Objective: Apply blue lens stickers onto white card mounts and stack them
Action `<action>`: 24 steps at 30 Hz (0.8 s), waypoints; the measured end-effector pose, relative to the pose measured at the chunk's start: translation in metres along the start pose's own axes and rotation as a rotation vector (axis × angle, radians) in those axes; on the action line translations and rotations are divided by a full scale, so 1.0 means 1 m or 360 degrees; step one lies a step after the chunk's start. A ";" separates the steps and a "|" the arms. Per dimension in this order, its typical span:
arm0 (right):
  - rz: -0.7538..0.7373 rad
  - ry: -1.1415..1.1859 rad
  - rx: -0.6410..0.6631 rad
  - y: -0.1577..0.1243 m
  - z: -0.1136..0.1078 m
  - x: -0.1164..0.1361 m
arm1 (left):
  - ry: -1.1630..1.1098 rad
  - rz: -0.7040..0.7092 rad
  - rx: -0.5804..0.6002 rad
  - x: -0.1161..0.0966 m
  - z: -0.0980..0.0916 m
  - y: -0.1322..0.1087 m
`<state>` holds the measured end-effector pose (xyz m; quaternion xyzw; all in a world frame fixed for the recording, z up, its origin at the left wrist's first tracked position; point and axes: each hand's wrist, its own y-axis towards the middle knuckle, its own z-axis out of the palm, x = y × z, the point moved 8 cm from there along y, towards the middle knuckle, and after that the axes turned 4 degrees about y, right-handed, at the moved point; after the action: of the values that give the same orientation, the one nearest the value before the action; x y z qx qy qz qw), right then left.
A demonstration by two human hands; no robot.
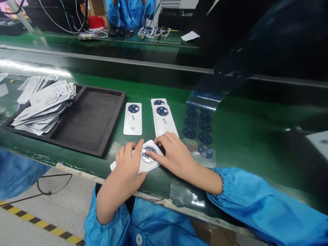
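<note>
A white phone back cover (147, 163) with a silver camera ring lies at the near edge of the green bench. My left hand (128, 167) wraps round its left side, thumb near the ring. My right hand (173, 155) rests on its right end, fingertips pressing on the ring. Beyond them lie one white cover (132, 118) with a blue camera film and two overlapping covers (164, 118). A clear film strip (200, 133) carrying several dark blue round stickers runs to the right of them.
A black foam tray (88, 119) on the left holds a fanned pile of white covers (42, 107). A conveyor rail crosses behind. Another person in blue sits at the far bench (130, 13) among cables. The floor with a yellow-black stripe shows at lower left.
</note>
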<state>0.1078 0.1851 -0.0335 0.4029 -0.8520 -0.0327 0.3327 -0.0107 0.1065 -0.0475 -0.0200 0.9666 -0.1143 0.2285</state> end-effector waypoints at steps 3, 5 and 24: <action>0.0115 0.0196 -0.0046 0.002 0.001 -0.007 | -0.0008 0.0071 -0.0109 0.000 0.001 -0.001; 0.0186 0.0335 -0.0026 0.003 0.001 -0.013 | -0.0046 0.0113 -0.0175 0.000 0.000 -0.003; 0.0632 0.1447 -0.0543 0.011 -0.034 -0.075 | -0.0417 0.0099 -0.0715 -0.033 -0.025 -0.008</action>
<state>0.1548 0.2530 -0.0440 0.1473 -0.6641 0.0708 0.7296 0.0072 0.1072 -0.0092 -0.0551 0.9301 0.1140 0.3449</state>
